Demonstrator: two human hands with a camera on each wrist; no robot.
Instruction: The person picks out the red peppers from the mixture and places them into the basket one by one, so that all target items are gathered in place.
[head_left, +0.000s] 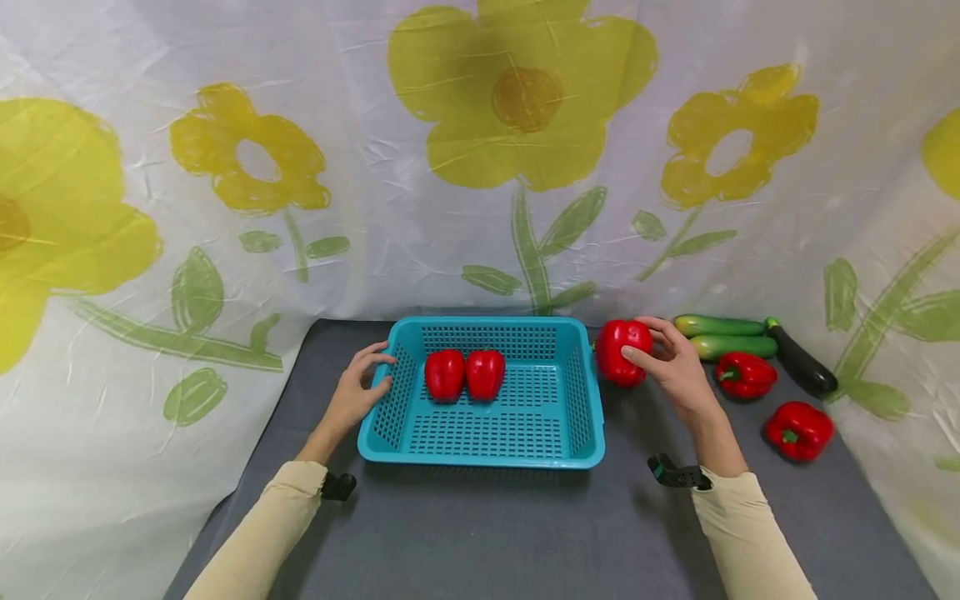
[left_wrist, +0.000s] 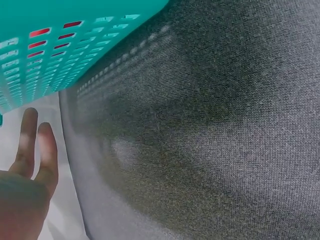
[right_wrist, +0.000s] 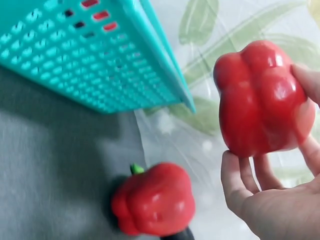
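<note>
Red bell pepper, held in right hand, near blue basket

A glossy red pepper is raised beside the turquoise basket; two peppers lie inside, apparently sideways.

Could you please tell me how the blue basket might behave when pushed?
The basket is probably stiff, as its walls stand straight; likely light for its size, given its many holes; and unlikely to tip on its broad base.
</note>
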